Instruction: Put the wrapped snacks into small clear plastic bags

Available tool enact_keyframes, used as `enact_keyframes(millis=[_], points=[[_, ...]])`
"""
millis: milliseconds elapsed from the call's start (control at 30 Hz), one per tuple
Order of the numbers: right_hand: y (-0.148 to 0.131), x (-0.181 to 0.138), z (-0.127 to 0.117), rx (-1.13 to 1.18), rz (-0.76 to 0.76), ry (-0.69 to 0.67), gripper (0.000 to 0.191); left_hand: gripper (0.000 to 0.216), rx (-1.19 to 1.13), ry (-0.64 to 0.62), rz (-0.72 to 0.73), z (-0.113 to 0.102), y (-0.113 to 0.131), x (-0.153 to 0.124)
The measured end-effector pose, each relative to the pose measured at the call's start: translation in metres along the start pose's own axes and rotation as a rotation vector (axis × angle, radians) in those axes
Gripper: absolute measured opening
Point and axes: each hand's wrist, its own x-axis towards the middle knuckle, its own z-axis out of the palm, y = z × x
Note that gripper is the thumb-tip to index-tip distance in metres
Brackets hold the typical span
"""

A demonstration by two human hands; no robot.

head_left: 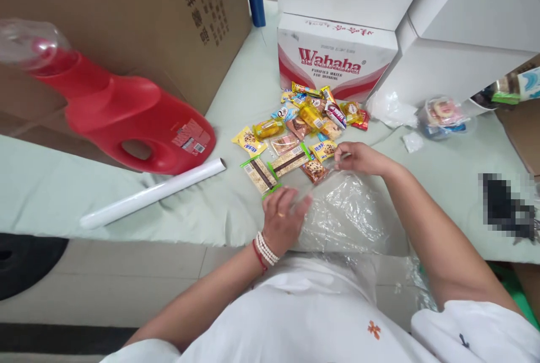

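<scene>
My left hand, fingers apart and slightly blurred, is at the lower end of a green-edged wrapped snack bar. Its thumb side is close to the rim of a clear plastic bag, which lies crumpled and hangs over the table's front edge. With curled fingers, my right hand pinches the bag's upper edge. Beside it are a yellow cookie packet and a brown cookie packet. A second green-edged bar lies between the hands. Behind them is a pile of small wrapped snacks.
A white Wahaha carton stands behind the pile. To the left are a red jug, a white roll and a big brown carton. A plastic tub and a crumpled white bag sit on the right.
</scene>
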Motion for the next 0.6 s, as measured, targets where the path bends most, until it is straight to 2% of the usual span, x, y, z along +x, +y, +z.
enact_keyframes(millis=[67,133,233,333,400,467,533,600], points=[[-0.017,0.015,0.003,-0.311,-0.062,0.109,0.025,0.040,0.024,-0.022,0.256,0.000,-0.001,-0.001],[-0.043,0.032,0.013,-0.538,-0.158,0.154,0.035,0.039,-0.043,-0.149,0.365,0.002,-0.004,0.002],[-0.079,0.057,0.036,-0.694,-0.289,0.011,0.050,0.039,-0.156,-0.332,0.287,0.003,-0.006,0.006],[-0.097,0.074,0.053,-0.792,-0.270,-0.169,0.054,0.042,-0.173,-0.417,0.131,-0.001,-0.005,0.005],[-0.100,0.078,0.052,-0.788,-0.221,-0.192,0.046,0.044,-0.175,-0.447,0.074,-0.007,-0.004,0.002],[-0.102,0.078,0.044,-0.690,-0.166,-0.179,0.045,0.047,-0.183,-0.473,0.064,-0.011,-0.004,-0.002],[-0.109,0.078,0.040,-0.556,-0.064,-0.166,0.052,0.047,-0.188,-0.484,0.062,-0.013,-0.004,-0.005],[-0.123,0.079,0.050,-0.461,0.073,-0.128,0.066,0.045,-0.187,-0.474,0.052,-0.013,-0.005,-0.006]])
